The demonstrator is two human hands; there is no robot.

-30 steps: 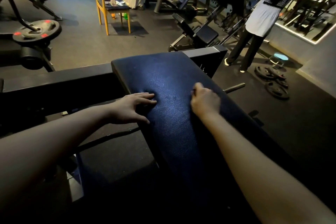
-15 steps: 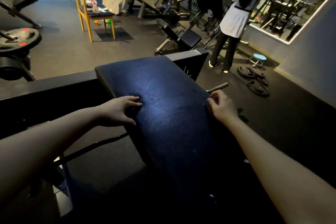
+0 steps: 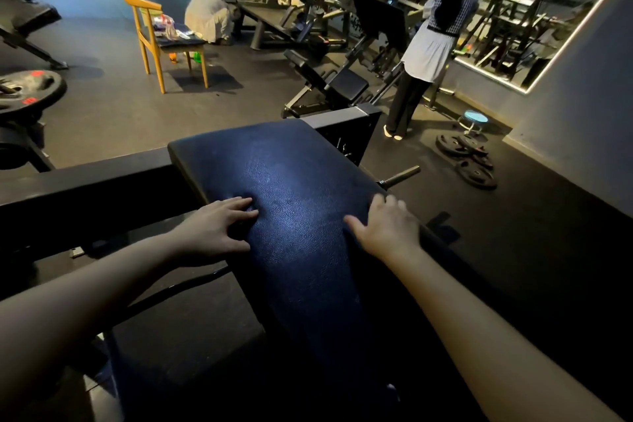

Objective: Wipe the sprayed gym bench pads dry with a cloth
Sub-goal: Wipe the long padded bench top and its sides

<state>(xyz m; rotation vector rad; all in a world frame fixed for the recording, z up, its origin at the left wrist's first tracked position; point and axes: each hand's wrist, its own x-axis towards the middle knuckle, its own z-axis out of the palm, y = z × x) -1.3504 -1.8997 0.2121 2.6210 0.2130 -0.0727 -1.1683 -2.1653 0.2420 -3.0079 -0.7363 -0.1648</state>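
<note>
Head view: the dark blue bench pad (image 3: 301,181) runs away from the camera, and both hands rest about midway along it. The left hand (image 3: 212,233) lies released on the pad's left edge, fingers straight and spread, palm pressing the leather. The right hand (image 3: 387,231) sits on the opposite edge with the thumb splayed inward across the top. Its fingers bend over the side and their tips are hidden, so I cannot tell whether they grasp anything. No cloth shows under or beside either hand; a dark one beneath the right palm cannot be ruled out.

Between the hands the leather shines under the light, but whether that is spray or only sheen is unclear. Just beyond the right hand a steel peg (image 3: 400,176) sticks out from the frame, and well past it weight plates (image 3: 469,161) lie on the floor.

This looks like mid-wipe, at the right end of a cross stroke. The next move probably calls for a pass back toward the left hand, then work on the far end.
</note>
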